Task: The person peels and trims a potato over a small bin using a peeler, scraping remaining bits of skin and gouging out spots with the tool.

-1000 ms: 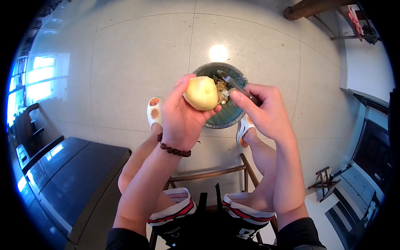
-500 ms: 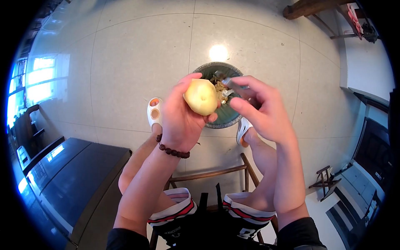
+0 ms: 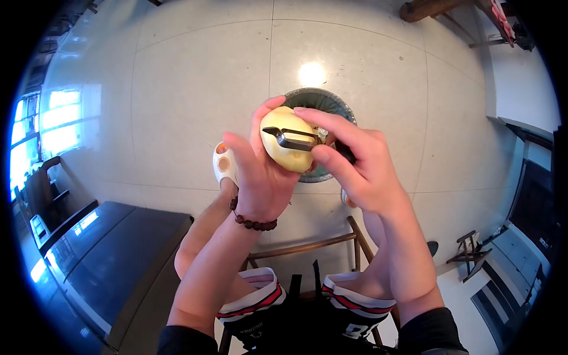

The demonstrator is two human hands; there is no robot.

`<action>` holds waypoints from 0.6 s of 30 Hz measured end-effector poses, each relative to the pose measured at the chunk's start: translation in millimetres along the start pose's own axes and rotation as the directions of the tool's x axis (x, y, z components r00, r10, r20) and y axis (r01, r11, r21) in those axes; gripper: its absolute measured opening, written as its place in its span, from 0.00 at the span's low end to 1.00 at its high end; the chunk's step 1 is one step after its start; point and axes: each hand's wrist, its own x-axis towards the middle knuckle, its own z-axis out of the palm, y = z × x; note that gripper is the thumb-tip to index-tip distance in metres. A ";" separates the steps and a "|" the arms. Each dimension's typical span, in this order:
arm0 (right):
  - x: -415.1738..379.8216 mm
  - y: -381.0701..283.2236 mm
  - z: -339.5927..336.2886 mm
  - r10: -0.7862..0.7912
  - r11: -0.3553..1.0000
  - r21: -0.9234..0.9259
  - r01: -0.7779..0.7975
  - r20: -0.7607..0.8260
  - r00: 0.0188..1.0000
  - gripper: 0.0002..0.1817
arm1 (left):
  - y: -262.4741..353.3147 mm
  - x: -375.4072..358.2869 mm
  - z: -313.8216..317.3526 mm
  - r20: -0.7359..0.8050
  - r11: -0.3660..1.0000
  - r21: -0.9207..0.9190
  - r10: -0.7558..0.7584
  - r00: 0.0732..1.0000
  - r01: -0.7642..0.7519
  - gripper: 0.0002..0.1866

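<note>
A peeled, pale yellow potato (image 3: 285, 158) rests in my left hand (image 3: 260, 168), its fingers curled round the far side and the thumb lifted away from it. My right hand (image 3: 361, 157) is closed on a vegetable peeler (image 3: 291, 139). The peeler's dark metal head lies across the top of the potato, tip pointing left. Its handle is mostly hidden by my right fingers. Beneath both hands stands a round waste bin (image 3: 322, 93) with a green liner, partly covered by the potato and my right hand.
My feet in white clogs (image 3: 225, 164) flank the bin on the tiled floor (image 3: 201, 77). A wooden stool bar (image 3: 302, 245) crosses below my arms. A dark, glossy table (image 3: 112, 254) stands at the left, and a small wooden stool (image 3: 469, 254) at the right.
My right hand has brought the peeler from over the bin leftward onto the potato. The potato has turned in my left hand, whose thumb now stands away from it.
</note>
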 end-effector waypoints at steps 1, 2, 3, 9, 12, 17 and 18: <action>-0.5 2.1 2.1 -0.027 0.999 -0.023 0.026 -0.025 0.999 0.25 | 0.1 0.0 2.1 -0.031 1.000 0.016 0.009 0.999 -0.008 0.55; -0.8 3.4 3.2 -0.027 0.999 -0.019 0.027 -0.027 0.999 0.25 | -0.6 0.7 2.2 -0.031 1.000 0.020 0.008 0.999 -0.007 0.55; -1.0 5.0 4.3 -0.060 0.996 -0.067 0.056 -0.050 0.997 0.26 | -1.6 2.2 1.3 -0.038 1.000 0.006 0.027 0.999 -0.027 0.55; -3.4 7.7 4.9 -0.122 0.979 -0.173 0.108 -0.070 0.990 0.29 | -0.4 8.2 -6.7 -0.033 0.996 0.024 0.088 0.996 -0.088 0.62; -4.4 0.7 1.9 -0.090 0.980 -0.179 0.086 -0.017 0.996 0.29 | 0.8 9.4 -7.8 0.001 0.992 0.064 0.107 0.994 -0.107 0.62; -4.6 -1.6 1.5 -0.079 0.975 -0.207 0.084 0.033 0.996 0.31 | -0.3 8.6 -2.0 -0.018 0.987 0.102 0.126 0.992 -0.124 0.66; -4.9 -0.8 2.6 -0.081 0.980 -0.182 0.084 0.021 0.996 0.31 | -0.7 7.9 -1.5 -0.004 0.983 0.112 0.146 0.989 -0.144 0.67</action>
